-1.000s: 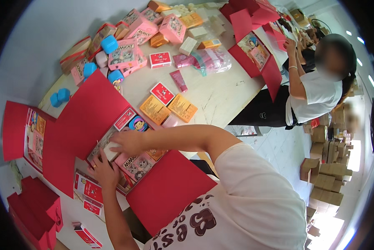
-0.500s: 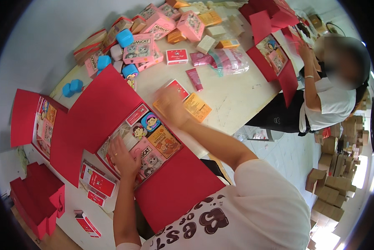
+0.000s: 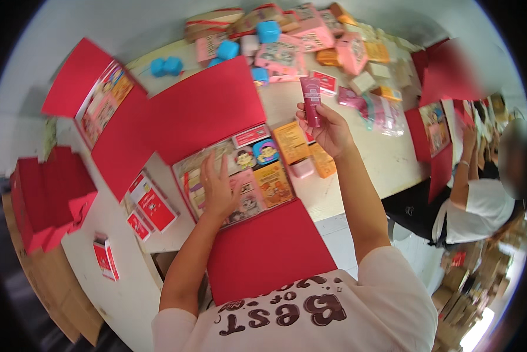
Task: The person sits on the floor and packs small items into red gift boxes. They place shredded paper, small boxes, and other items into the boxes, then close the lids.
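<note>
A dark pink squeeze tube [image 3: 311,97] stands upright in my right hand [image 3: 332,130], pinched between thumb and fingers above the table. Just below that hand lie orange boxes [image 3: 290,142] and a small pink block [image 3: 302,169]. My left hand [image 3: 219,190] rests with spread fingers on the contents of an opened red gift box [image 3: 269,249]. Packed in it are two cartoon-face round items [image 3: 266,151], an orange box [image 3: 274,185], a pink printed box [image 3: 250,202] and a red-and-white box [image 3: 250,136]. My palm hides part of the left side.
Pink boxes [image 3: 282,56] and blue cube-shaped containers [image 3: 269,31] pile up along the wall. A second filled red box [image 3: 78,76] lies open at left, with red-and-white cartons [image 3: 155,210] nearer me. At right, a co-worker [image 3: 475,205] handles another red box [image 3: 413,135].
My right hand has picked the tube up off the table and raised it. The view has turned, shifting the scene. My left hand stays over the open box.
</note>
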`<state>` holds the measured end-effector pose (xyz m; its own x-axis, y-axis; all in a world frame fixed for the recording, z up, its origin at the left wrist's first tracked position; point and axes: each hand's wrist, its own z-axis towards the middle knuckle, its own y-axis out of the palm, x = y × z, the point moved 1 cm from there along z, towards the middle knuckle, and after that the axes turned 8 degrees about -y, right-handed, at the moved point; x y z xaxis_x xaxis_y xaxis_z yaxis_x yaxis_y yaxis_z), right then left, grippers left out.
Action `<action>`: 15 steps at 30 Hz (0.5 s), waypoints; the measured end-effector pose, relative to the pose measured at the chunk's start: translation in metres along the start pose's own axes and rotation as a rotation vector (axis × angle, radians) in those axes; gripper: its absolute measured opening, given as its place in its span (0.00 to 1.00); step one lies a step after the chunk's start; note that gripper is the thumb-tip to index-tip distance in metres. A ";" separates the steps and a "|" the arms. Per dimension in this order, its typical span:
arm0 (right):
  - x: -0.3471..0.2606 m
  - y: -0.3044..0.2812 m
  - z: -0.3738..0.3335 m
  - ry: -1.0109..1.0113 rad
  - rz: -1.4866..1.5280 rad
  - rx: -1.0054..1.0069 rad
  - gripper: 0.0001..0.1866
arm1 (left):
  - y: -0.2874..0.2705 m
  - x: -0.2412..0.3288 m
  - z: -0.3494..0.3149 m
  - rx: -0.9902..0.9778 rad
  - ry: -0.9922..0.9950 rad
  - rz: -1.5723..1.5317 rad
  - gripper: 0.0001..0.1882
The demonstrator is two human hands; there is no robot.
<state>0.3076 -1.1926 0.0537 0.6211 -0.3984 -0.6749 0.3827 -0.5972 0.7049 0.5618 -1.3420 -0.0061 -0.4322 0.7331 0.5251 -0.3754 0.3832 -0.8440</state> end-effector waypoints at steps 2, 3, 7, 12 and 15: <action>0.024 0.029 -0.005 0.065 0.137 -0.129 0.15 | -0.010 0.004 0.003 0.017 -0.058 -0.193 0.28; 0.039 0.042 -0.005 0.069 0.172 -0.201 0.15 | -0.017 0.010 0.005 -0.076 -0.180 -0.472 0.27; 0.090 0.093 -0.012 0.139 -0.076 -0.182 0.14 | -0.031 0.028 0.012 -0.136 -0.425 -1.268 0.24; 0.141 0.108 -0.017 0.156 -0.216 -0.260 0.16 | -0.048 -0.008 0.009 -0.114 -0.613 -1.326 0.22; 0.144 0.113 -0.006 0.067 -0.306 -0.239 0.17 | -0.057 -0.037 0.001 -0.124 -0.630 -1.158 0.21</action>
<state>0.4442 -1.3135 0.0372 0.4939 -0.1760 -0.8515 0.7009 -0.4991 0.5096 0.5983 -1.3915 0.0232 -0.2320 -0.4224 0.8762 -0.7202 0.6801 0.1371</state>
